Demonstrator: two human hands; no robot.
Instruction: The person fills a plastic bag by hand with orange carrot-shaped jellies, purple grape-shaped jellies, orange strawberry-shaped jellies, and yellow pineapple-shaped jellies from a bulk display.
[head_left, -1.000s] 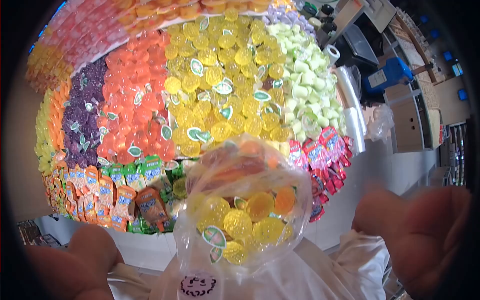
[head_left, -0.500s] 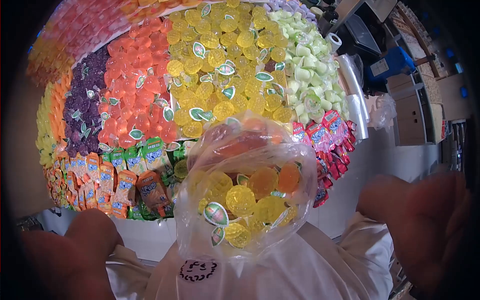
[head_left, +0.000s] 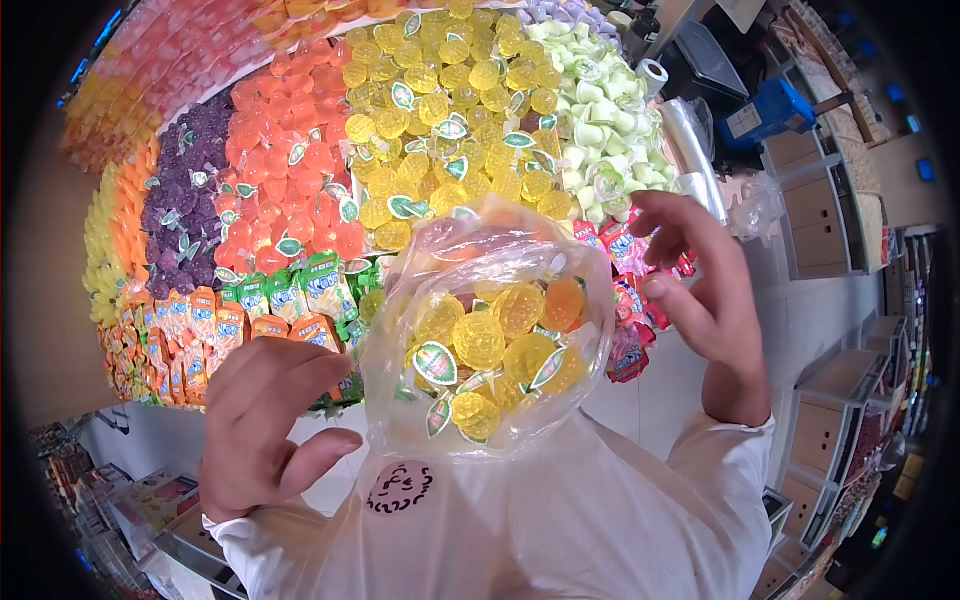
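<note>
An open clear plastic bag (head_left: 393,418) sits in front of my chest, at the display's near edge. Inside it are several yellow fruit-shaped jelly cups (head_left: 479,340) with green leaf tags, plus an orange one (head_left: 564,304). My left hand (head_left: 262,425) is left of the bag, fingers curved and thumb apart, holding nothing. To the bag's right, my right hand (head_left: 695,285) is raised with fingers spread and also empty. Neither hand appears to touch the bag.
Behind the bag are rows of yellow cups (head_left: 430,110), red cups (head_left: 290,130), purple cups (head_left: 185,190) and pale green cups (head_left: 605,130). Orange pouches (head_left: 200,340) and pink pouches (head_left: 628,355) line the front. Plastic film rolls (head_left: 697,165) and a blue container (head_left: 770,113) stand right.
Both hands have come up from the lower sides of the view and moved inward toward the bag. The bag sits slightly higher in view, and its cups have shifted a little.
</note>
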